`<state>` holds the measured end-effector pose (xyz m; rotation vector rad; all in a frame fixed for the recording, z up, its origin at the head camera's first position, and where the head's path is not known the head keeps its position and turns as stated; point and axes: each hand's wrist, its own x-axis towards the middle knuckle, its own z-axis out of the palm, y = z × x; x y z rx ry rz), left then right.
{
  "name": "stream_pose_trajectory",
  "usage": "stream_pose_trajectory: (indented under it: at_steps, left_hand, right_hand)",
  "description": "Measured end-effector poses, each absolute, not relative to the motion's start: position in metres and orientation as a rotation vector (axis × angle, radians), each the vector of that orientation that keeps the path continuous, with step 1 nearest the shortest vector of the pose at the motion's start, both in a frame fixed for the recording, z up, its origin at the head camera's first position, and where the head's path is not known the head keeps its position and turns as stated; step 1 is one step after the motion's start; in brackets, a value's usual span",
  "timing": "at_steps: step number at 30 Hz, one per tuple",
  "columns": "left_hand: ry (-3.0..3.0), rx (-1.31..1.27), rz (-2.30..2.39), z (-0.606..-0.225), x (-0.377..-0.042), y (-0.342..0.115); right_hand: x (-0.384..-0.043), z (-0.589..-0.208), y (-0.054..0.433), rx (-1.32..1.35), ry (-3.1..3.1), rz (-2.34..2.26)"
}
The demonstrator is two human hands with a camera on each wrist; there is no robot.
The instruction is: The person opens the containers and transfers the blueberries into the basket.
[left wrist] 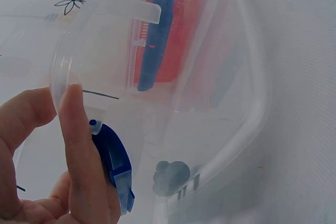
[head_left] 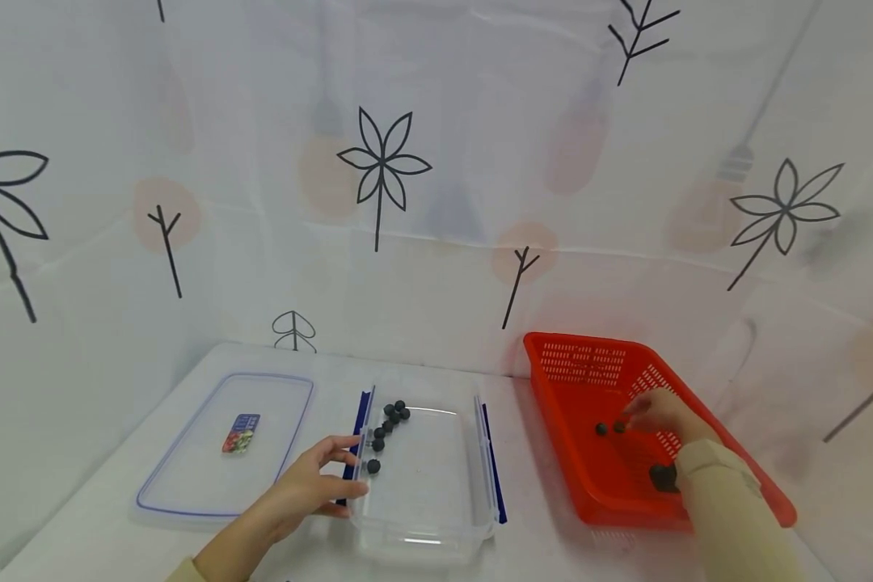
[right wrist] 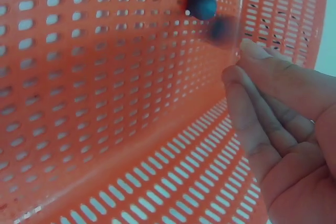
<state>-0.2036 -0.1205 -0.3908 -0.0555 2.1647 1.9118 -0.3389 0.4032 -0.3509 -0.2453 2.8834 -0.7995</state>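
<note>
My left hand [head_left: 301, 485] holds the left rim of a clear plastic container [head_left: 422, 529], beside its dark blue side latch [left wrist: 113, 156]. Several dark round blueberries [head_left: 395, 417] lie in a line along the container's left side. Over the red perforated basket [head_left: 553, 428] my right hand [head_left: 658, 411] reaches down, thumb and index fingertips near each other. Just past these fingertips is one blurred blueberry [right wrist: 221, 30], apparently apart from them. Close by lies another blueberry [right wrist: 201, 6] on the basket's floor.
A clear lid [head_left: 189, 477] with a blue edge and a picture label lies left of the container. Partly behind my right sleeve, a dark clump [head_left: 664, 477] sits in the basket. A patterned white cloth [head_left: 444, 283] hangs behind the table.
</note>
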Motion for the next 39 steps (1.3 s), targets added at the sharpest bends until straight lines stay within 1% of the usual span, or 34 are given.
stream_pose_trajectory:
  at_steps: [5,10,15,24,39]
  left_hand:
    - [2.171,-0.058,1.908,-0.391,-0.203,-0.120]
    - [2.190,-0.084,1.895,-0.392,-0.203,-0.120]
    - [2.189,-0.079,1.894,-0.394,-0.205,-0.120]
    - [2.165,-0.061,1.905,-0.393,-0.203,-0.121]
    - [2.175,-0.057,1.902,-0.396,-0.204,-0.122]
  right_hand:
    - [-0.339,-0.349,0.406,-0.263,2.903,-0.853]
    - [-0.337,-0.335,0.395,-0.346,2.921,-0.924]
    - [-0.333,-0.320,0.377,-0.386,2.915,-0.967]
    - [-0.323,-0.303,0.339,-0.505,2.900,-1.061]
    - [-0.312,-0.288,0.273,-0.554,2.845,-1.092]
